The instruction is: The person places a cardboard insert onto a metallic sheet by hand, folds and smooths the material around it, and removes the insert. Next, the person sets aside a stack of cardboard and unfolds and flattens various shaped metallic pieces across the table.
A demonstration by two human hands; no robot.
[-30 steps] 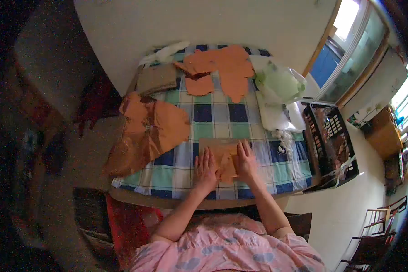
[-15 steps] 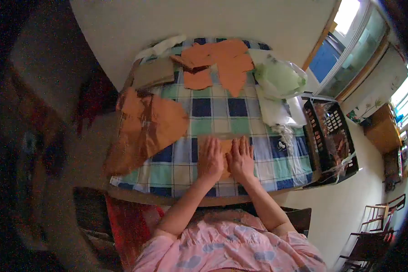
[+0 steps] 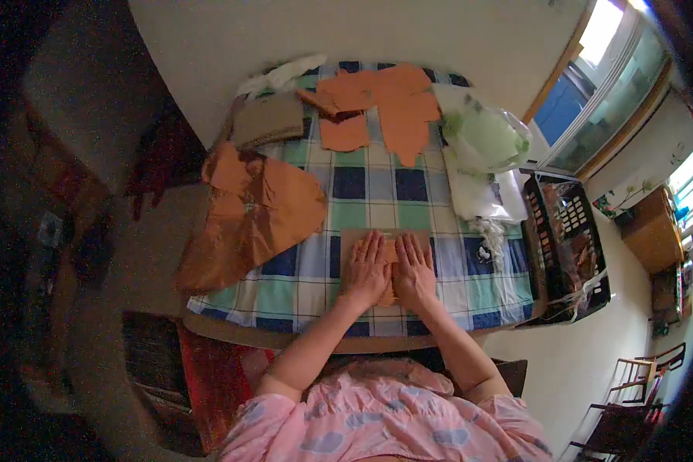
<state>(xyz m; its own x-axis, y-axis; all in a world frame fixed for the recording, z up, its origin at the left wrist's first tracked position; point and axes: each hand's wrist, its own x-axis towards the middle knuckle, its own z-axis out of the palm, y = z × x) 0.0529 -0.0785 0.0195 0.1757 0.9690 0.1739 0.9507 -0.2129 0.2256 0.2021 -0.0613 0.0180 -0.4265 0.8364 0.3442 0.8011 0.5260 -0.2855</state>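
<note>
My left hand [image 3: 368,271] lies flat, palm down, with fingers stretched out, on an orange sheet of paper-like material [image 3: 390,252]. Beside it, my right hand [image 3: 414,272] presses flat on the same sheet, fingers extended and pointing away from me. Under both, a tan flat piece [image 3: 353,234] shows past the fingertips, resting on the checked tablecloth [image 3: 362,212]. Most of the orange sheet is covered by my hands. To the left is a large crumpled orange-brown sheet [image 3: 266,204]; torn orange pieces [image 3: 404,112] lie at the far side.
Tan flat pieces [image 3: 268,123] are stacked at the back left, near a white crumpled wrap [image 3: 285,75]. On the right sit a pale green plastic bag [image 3: 487,138] and white stringy material [image 3: 491,239]. A black perforated crate [image 3: 566,246] stands past the right edge.
My hands, blurred by motion before, now appear sharp and spread over the orange sheet. The whole view has shifted slightly. The other things have stayed where they were.
</note>
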